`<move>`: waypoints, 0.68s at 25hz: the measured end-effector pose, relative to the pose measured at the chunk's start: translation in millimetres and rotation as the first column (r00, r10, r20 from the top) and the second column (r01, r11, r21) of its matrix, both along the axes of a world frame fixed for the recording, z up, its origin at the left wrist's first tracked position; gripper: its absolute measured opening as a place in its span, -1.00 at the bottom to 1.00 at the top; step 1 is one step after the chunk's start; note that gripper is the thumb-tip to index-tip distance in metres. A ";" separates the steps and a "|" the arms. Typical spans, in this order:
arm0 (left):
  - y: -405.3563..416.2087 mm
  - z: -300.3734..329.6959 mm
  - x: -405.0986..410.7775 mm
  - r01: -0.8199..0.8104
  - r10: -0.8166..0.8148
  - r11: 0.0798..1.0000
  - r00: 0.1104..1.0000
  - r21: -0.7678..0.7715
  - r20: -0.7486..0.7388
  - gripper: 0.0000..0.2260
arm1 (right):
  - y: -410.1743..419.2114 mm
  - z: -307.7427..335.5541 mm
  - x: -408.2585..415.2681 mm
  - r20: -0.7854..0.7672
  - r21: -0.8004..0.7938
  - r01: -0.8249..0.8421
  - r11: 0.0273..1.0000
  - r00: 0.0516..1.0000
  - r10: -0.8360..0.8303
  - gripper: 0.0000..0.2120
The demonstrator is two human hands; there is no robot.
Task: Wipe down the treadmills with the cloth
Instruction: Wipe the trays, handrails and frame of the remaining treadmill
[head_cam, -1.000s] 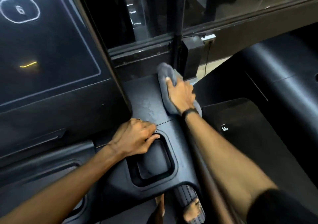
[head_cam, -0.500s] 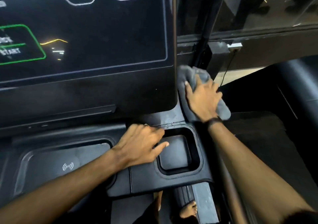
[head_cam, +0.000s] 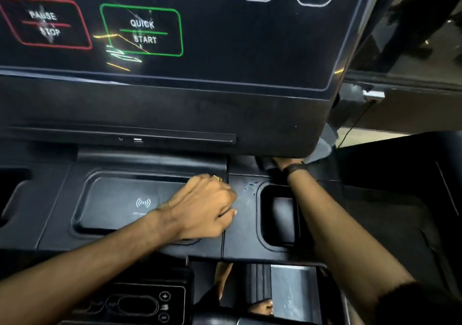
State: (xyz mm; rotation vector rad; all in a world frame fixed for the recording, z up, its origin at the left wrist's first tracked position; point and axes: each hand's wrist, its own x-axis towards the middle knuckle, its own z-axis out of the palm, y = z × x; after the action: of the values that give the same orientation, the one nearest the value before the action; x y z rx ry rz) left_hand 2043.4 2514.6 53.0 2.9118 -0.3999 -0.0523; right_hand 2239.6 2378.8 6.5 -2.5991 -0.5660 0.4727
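Reaching under the right corner of the treadmill's console point(head_cam: 175, 114), the right hand point(head_cam: 287, 161) is mostly hidden; only its heel and a dark wristband point(head_cam: 296, 169) show, so whether its fingers are spread or curled I cannot tell. The grey cloth point(head_cam: 325, 147) peeks out just past that corner, beside and above the wrist, and it seems to lie under the hand (the contact itself is out of sight). The left hand point(head_cam: 202, 206) rests knuckles-up on the lower tray point(head_cam: 237, 244), fingers curled loosely under and gripping nothing, a ring point(head_cam: 217, 177) on one finger. It sits on the right edge of the wireless charging pad point(head_cam: 120, 202), just left of the deep cup holder point(head_cam: 280, 217). Small specks or droplets dot the tray surface between that hand and the cup holder. Above, the dark screen shows a red PAUSE/STOP button point(head_cam: 45, 23), a green QUICK START button point(head_cam: 141, 32), and outlines reading MODEL and 6.
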 end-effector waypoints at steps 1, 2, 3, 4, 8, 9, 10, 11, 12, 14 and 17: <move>2.0 3.3 1.0 0.000 0.001 1.000 1.000 0.026 -0.024 -0.68 | 9.0 6.6 -28.0 0.107 -0.037 -0.100 0.994 0.989 0.104 -0.63; 6.8 6.0 0.5 -0.018 0.019 0.999 0.999 0.037 -0.035 -0.68 | 12.4 11.0 -53.7 0.273 0.008 -0.137 0.990 0.953 0.130 -0.66; 14.7 8.5 -0.4 -0.050 0.052 0.998 0.998 0.041 -0.039 -0.69 | 5.5 13.3 -71.4 0.354 0.034 -0.152 0.988 0.926 0.130 -0.68; 23.9 10.2 -2.4 -0.086 0.088 0.995 0.995 0.044 -0.049 -0.71 | -7.7 13.6 -73.5 0.366 -0.001 -0.163 0.987 0.918 0.152 -0.69; 41.9 11.4 -10.0 -0.134 0.138 0.987 0.990 0.090 -0.039 -0.76 | -17.7 -11.6 -5.8 0.078 0.020 0.096 0.995 0.992 -0.097 -0.30; 40.3 10.5 -11.7 -0.128 0.132 0.988 0.991 0.085 -0.039 -0.75 | -3.6 -2.0 -5.6 -0.014 -0.051 0.081 0.995 0.997 -0.082 -0.43; 37.9 9.7 -13.8 -0.125 0.127 0.990 0.991 0.064 -0.037 -0.75 | 12.4 4.2 -18.5 0.004 -0.059 0.051 0.997 0.999 -0.051 -0.60; 36.1 10.4 -14.7 -0.126 0.127 0.991 0.991 0.039 -0.029 -0.74 | 26.1 6.1 -38.3 0.150 -0.018 0.016 1.000 0.989 -0.013 -0.71; 35.2 11.7 -15.4 -0.128 0.128 0.992 0.992 0.011 -0.018 -0.73 | 31.8 15.0 -60.4 0.330 0.009 0.019 1.000 0.944 -0.021 -0.74; 36.4 15.9 -15.5 -0.140 0.140 0.988 0.990 -0.063 -0.004 -0.71 | 21.5 18.6 -100.3 0.500 -0.099 0.059 0.993 0.866 -0.002 -0.67; 33.1 21.0 -12.0 -0.127 0.129 0.982 0.992 -0.141 0.004 -0.70 | -15.0 15.2 -156.1 0.440 -0.208 0.089 0.974 0.898 0.012 -0.50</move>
State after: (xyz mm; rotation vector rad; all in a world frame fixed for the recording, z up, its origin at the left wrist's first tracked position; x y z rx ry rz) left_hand 2031.4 2547.7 74.0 2.7927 -0.2077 0.0137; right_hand 2083.4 2363.7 21.7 -2.9468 -0.6311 -0.0824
